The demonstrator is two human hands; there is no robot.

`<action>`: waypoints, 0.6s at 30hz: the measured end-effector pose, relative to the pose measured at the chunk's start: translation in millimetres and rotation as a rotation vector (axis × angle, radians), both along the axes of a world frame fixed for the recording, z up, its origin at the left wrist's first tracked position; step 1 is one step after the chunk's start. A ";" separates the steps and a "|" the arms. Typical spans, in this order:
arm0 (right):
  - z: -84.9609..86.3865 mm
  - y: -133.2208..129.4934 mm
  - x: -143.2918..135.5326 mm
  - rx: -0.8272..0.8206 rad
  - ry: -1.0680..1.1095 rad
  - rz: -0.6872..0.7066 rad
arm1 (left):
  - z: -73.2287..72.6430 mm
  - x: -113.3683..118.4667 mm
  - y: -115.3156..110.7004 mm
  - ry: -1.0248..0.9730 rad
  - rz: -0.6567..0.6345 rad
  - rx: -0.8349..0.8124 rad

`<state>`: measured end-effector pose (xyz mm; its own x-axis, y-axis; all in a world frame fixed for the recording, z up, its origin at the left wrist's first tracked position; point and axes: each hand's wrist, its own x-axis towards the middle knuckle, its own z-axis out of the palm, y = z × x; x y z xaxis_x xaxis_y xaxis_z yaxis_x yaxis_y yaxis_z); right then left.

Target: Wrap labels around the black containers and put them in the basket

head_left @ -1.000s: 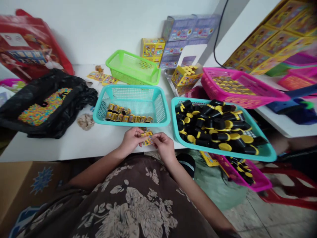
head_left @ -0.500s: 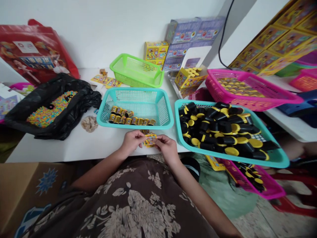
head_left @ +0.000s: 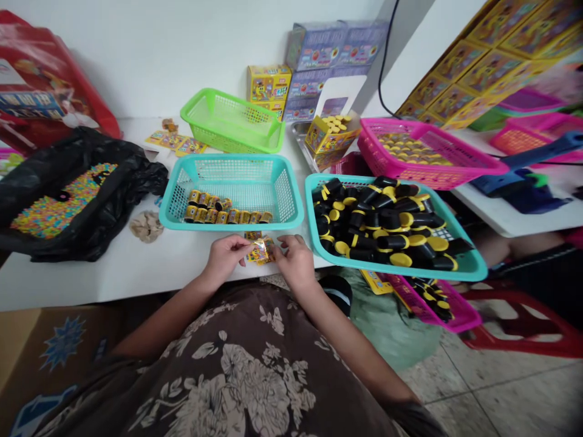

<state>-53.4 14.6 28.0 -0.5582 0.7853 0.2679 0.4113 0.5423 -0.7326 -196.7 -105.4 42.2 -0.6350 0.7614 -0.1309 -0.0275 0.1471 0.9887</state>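
Note:
Over the table's front edge, my left hand point(head_left: 226, 260) is closed, its thumb and forefinger pinching a shiny yellow printed label point(head_left: 259, 249). More yellow labels lie just beneath and behind it. My right hand point(head_left: 295, 260) is at the label's right side, thumb and forefinger apart, the thumb close to the labels. Behind both hands stands a turquoise basket point(head_left: 232, 227) with rows of small labelled jars point(head_left: 212, 216) lying in its front part. To the right, a second turquoise basket point(head_left: 473, 267) holds many black jars with yellow lids point(head_left: 387, 224).
Left is a black-lined bin point(head_left: 77, 233) of colourful beads, with a crumpled brown piece point(head_left: 146, 226) beside it. A green basket point(head_left: 232, 142), stacked boxes point(head_left: 268, 84) and a pink basket point(head_left: 432, 176) stand behind. Below the table sits another pink basket point(head_left: 469, 318). A person's legs show at right.
My right thumb and forefinger have come off the label's right edge and spread apart. My left hand still pinches the label, now tilted and glinting. The whole view has shifted.

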 end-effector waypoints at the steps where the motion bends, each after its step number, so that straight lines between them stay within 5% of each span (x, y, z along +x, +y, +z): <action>1: 3.0 -1.9 1.6 0.009 0.039 0.013 | -0.1 1.4 0.1 0.003 -0.003 0.014; 6: 13.6 -12.6 5.9 -0.334 0.272 0.223 | 8.9 11.1 1.3 -0.011 -0.075 0.069; 10: 19.7 -15.3 8.3 -0.603 0.391 0.186 | 17.5 17.2 3.9 -0.097 -0.155 0.084; 14: 33.3 -18.7 16.6 -0.533 0.352 0.179 | 14.4 17.6 7.8 -0.035 -0.242 0.045; 18: 57.3 1.1 31.2 -0.215 0.219 0.189 | 12.4 14.8 7.0 0.041 -0.210 0.034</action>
